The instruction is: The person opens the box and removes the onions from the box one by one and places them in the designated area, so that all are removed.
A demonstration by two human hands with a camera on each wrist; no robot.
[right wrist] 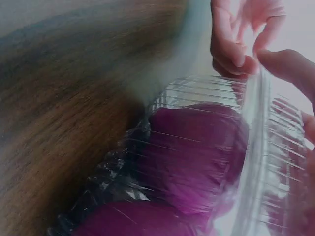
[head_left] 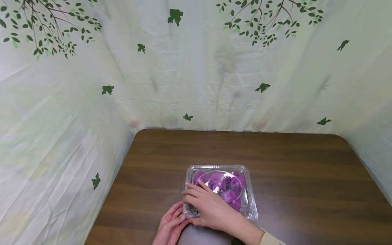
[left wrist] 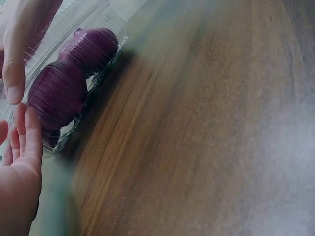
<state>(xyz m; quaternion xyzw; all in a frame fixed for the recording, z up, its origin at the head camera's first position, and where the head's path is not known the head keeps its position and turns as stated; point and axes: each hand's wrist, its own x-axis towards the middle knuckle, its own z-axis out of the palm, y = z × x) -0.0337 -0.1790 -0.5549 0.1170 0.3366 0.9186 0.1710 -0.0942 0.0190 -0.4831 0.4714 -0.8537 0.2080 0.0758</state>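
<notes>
A clear plastic clamshell box (head_left: pixel 251 200), its lid lying over the base, sits on the table with several purple red onions (head_left: pixel 229 196) inside. My right hand (head_left: pixel 211 207) reaches over the box's near left corner; its fingers bend over the lid's left side and its thumb is at the front rim. At the same corner, my left hand (head_left: pixel 171 223) pinches the rim between thumb and fingers. In the right wrist view, the fingertips of the left hand (right wrist: pixel 246 29) meet the right thumb (right wrist: pixel 288 66) at the rim. Whether the rim is latched cannot be seen.
The box stands on a brown wood-grain table (head_left: pixel 306 180) with rounded far corners. Pale cloth (head_left: pixel 199 78) printed with leaves and branches hangs behind the table and along both sides.
</notes>
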